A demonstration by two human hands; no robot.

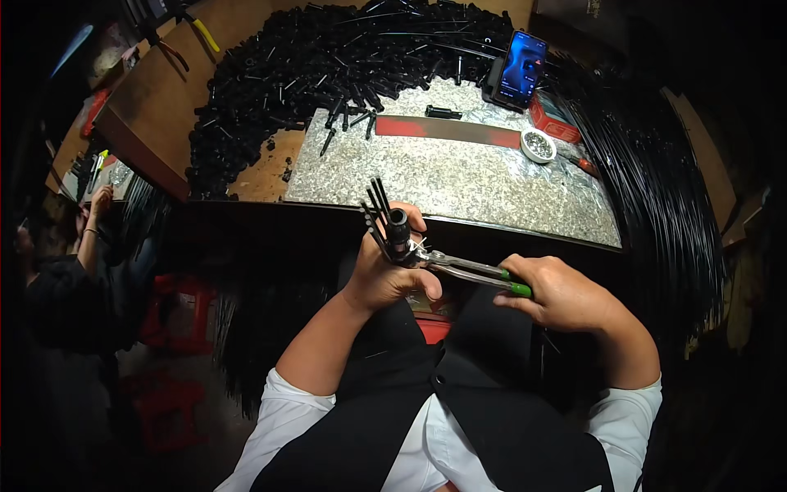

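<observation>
Pliers (459,267) closed on black tube (398,230) with rods, held in front of the chest | left hand (385,275) wrapped round tube | right hand (557,295) clenched on green handles | step judged: crimping; steady squeeze needed next | foil-covered bench (459,184) beyond.

One pair of green-handled pliers (471,273), one white bowl (538,145), one phone (522,69), two red stools (182,316).

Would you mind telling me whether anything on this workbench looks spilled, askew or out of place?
Mostly orderly. A few black cylindrical parts have strayed from the big heap onto the speckled grey stone slab, lying at odd angles, and one lies alone. The left hand and right hand look steady on the green-handled pliers.
</observation>
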